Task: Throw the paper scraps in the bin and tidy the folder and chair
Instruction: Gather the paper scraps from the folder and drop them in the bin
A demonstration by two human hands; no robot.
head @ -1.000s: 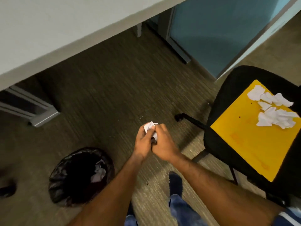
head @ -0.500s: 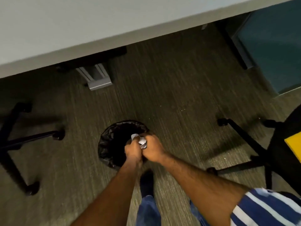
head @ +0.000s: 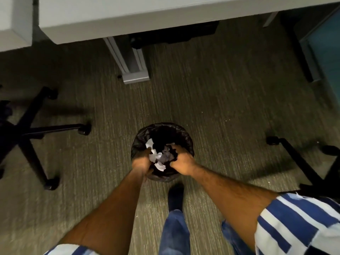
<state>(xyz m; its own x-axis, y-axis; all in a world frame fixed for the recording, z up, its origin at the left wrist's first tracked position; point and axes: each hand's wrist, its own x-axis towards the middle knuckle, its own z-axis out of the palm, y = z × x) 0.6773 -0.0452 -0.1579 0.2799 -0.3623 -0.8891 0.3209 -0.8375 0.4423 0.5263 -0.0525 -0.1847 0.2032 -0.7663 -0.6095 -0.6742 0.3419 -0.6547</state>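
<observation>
A round bin with a black liner (head: 181, 132) stands on the carpet just ahead of my feet. Both hands are over its mouth, a little apart. My left hand (head: 141, 162) is at the near left rim, my right hand (head: 182, 160) at the near right rim, fingers loosely spread. White paper scraps (head: 156, 157) hang loose between the hands inside the bin's opening, beside the left fingers. The task chair shows only as black legs and casters (head: 294, 157) at the right. The yellow folder is out of view.
A second chair's black star base (head: 31, 129) sits on the left. A grey desk leg and foot (head: 134, 70) stand beyond the bin under the white desk edge (head: 128, 24). A blue partition (head: 327, 52) is at the far right. My shoe (head: 175, 195) is beside the bin.
My view swung left from the chair and folder to the bin. The hands, pressed together on a paper wad, came over the bin, parted and let the scraps go.
</observation>
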